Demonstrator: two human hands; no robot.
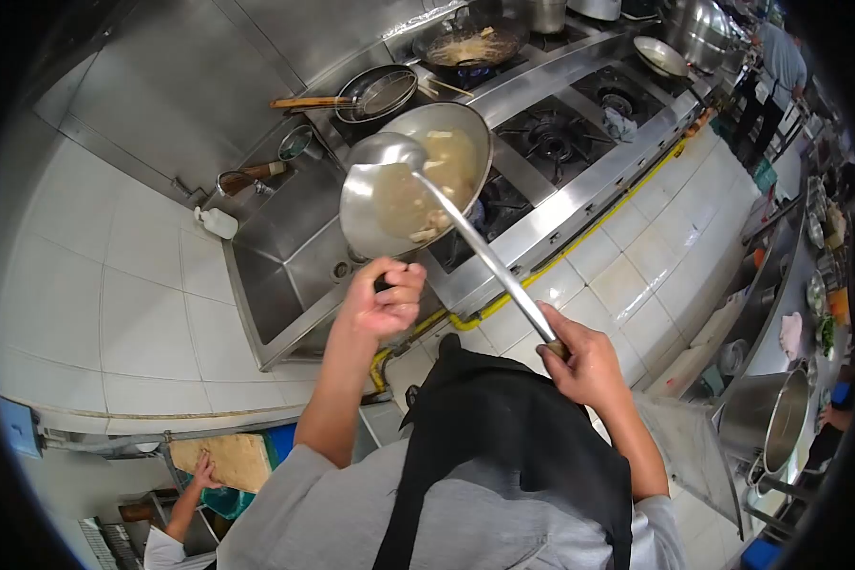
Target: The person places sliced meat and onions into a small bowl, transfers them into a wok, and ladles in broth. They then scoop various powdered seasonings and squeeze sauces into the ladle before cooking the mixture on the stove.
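A steel wok (366,204) tilts over the front stove beside the sink, with cloudy broth and pale chunks (437,176) inside. My left hand (385,299) is closed at the wok's near rim, fingers curled; the grip point itself is mostly hidden. A long-handled metal ladle (387,150) is in my right hand (579,356), which wraps round the end of its handle. The ladle's bowl hangs over the left part of the wok.
A steel sink (266,285) adjoins the stove at left. Behind the wok sit a strainer on a pan (378,93) and another wok of food (470,47). Bare burners (556,141) line the right. Another person's hand (204,470) touches a board at lower left; a person (779,66) stands far right.
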